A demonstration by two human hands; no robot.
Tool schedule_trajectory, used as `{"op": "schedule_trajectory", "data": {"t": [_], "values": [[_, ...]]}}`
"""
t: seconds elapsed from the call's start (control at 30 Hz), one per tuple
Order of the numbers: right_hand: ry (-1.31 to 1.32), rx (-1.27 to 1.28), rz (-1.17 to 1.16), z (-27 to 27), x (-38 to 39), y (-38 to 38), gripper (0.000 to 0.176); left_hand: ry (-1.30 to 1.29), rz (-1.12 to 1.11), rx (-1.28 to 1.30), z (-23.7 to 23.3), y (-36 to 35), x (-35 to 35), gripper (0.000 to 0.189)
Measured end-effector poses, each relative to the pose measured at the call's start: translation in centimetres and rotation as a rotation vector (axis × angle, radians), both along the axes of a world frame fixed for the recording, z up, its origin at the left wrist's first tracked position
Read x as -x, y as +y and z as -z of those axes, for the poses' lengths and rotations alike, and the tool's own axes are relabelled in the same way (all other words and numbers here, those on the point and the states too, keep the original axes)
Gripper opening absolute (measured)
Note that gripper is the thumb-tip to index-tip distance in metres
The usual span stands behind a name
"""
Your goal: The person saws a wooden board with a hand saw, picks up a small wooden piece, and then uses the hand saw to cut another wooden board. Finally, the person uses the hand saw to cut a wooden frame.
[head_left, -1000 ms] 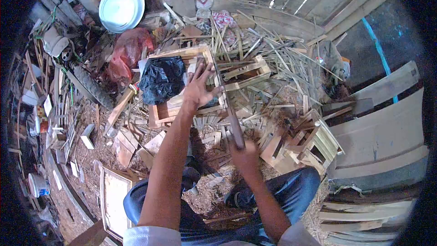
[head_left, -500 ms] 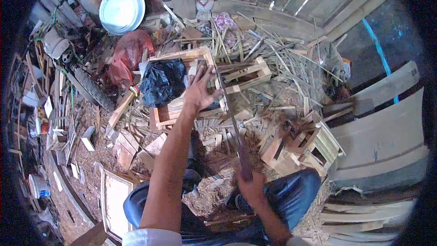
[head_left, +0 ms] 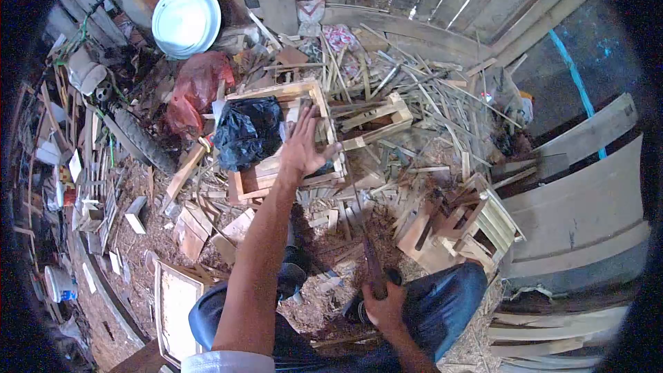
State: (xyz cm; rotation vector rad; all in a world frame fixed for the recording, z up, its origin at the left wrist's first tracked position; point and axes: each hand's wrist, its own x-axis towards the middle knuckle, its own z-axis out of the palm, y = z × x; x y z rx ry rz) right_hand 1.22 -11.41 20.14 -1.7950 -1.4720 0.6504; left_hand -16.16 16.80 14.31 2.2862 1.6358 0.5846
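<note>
Right grip [head_left: 387, 306] was closed on long-bladed tool [head_left: 373, 262], blade angled forward-left to wooden frame [head_left: 290, 89]; left hand [head_left: 300, 150], nearer frame, was spread open over it.

A crumpled black plastic bag [head_left: 247, 131] lies in an open rectangular pale-wood box [head_left: 260, 184], just left of the left hand [head_left: 300, 148], with a red plastic bag [head_left: 199, 90] farther left and a round white basin [head_left: 186, 21] behind it. Right of that hand lies a narrow pale-wood frame [head_left: 378, 131]; a slatted pale-wood crate [head_left: 498, 224] sits ahead and right of the right hand [head_left: 385, 306].
</note>
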Motion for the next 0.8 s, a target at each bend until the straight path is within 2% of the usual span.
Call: {"op": "schedule_trajectory", "data": {"t": [0.03, 0.1, 0.13, 0.17, 0.2, 0.23, 0.3, 0.37, 0.4, 0.43, 0.5, 0.53, 0.57, 0.67, 0.7, 0.8], "values": [[-0.008, -0.024, 0.026, 0.8, 0.5, 0.2, 0.022, 0.01, 0.001, 0.003, 0.1, 0.0, 0.4, 0.091], [-0.169, 0.089, 0.019, 3.4, 1.3, 2.8, 0.019, -0.004, -0.005, 0.109, -0.7, -0.3, 0.0, 0.091], [-0.319, 0.216, -0.029, 4.7, 1.6, 7.6, 0.018, -0.028, -0.031, 0.04, -0.6, -0.4, -0.3, 0.091], [-0.11, 0.303, -0.049, 2.3, 2.0, 12.0, 0.021, 0.076, -0.031, 0.018, 0.7, 0.2, 0.0, 0.09], [0.091, 0.393, -0.046, 0.0, 2.5, 16.3, 0.025, 0.059, -0.019, 0.01, 0.4, 0.1, 0.1, 0.09], [0.092, 0.407, -0.035, -0.2, 2.3, 14.2, 0.025, 0.035, -0.009, 0.01, 0.1, 0.0, 0.0, 0.09], [0.077, 0.279, 0.075, 0.1, 1.4, 6.5, 0.022, 0.022, -0.045, 0.025, 0.8, 0.0, -0.4, 0.091], [0.025, -0.064, -0.002, 2.2, 0.2, -1.1, 0.026, 0.051, -0.022, 0.077, 0.1, 0.1, -0.1, 0.09], [0.039, -0.069, -0.017, 1.9, 0.3, -0.5, 0.026, 0.032, -0.036, 0.035, 0.5, -0.1, -0.1, 0.09], [0.106, 0.134, 0.018, 1.7, 0.5, -0.5, 0.034, 0.017, -0.031, 0.038, 0.8, 0.0, 0.0, 0.088], [0.082, 0.334, 0.075, 1.5, 1.4, 3.6, 0.034, -0.032, 0.007, 0.057, -0.3, -0.4, -0.1, 0.084], [0.1, 0.317, 0.129, 1.4, 2.2, 7.8, 0.027, -0.019, 0.0, 0.062, -0.5, -0.4, -0.3, 0.079], [0.12, 0.277, 0.116, 3.1, 2.5, 12.0, 0.028, -0.048, -0.025, -0.013, -0.1, -0.5, -0.4, 0.078], [0.075, 0.233, 0.057, 2.1, 2.3, 16.5, 0.035, -0.014, -0.043, 0.019, 0.6, 0.2, -0.1, 0.08], [0.095, 0.179, 0.085, 1.1, 2.2, 13.6, 0.031, -0.044, -0.084, 0.111, 0.5, -0.2, -0.1, 0.08], [0.138, -0.056, 0.09, 0.0, 1.4, 3.6, 0.025, -0.019, -0.024, 0.015, 0.5, -0.1, -0.1, 0.08]]}}
